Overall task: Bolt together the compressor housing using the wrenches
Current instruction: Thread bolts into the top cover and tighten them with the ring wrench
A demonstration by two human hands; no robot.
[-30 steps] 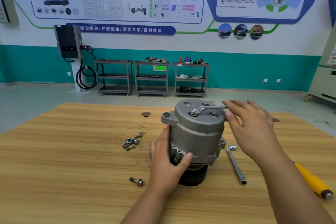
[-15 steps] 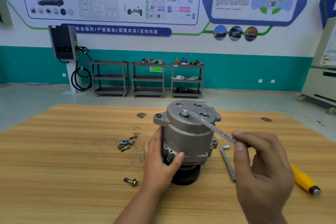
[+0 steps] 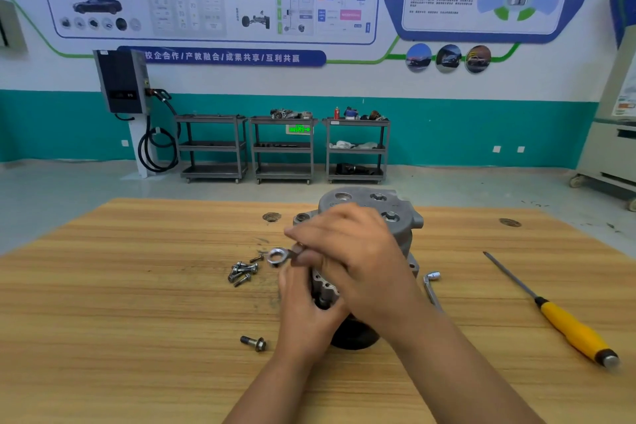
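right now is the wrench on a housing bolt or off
Off. The right hand holds the wrench with its ring end out to the left of the compressor housing, clear of its top face.

At the middle of the workbench (image 3: pixel 137 303), the compressor housing (image 3: pixel 401 217), with the ring spanner (image 3: pixel 278 256) just left of it in the right hand (image 3: pixel 358 262). Left of the housing, a heap of bolts (image 3: pixel 242 273), and nearer the front edge a single bolt (image 3: pixel 254 343). Right of it, an L-shaped socket wrench (image 3: pixel 431 287) close by, a screwdriver (image 3: pixel 564 323) farther off.
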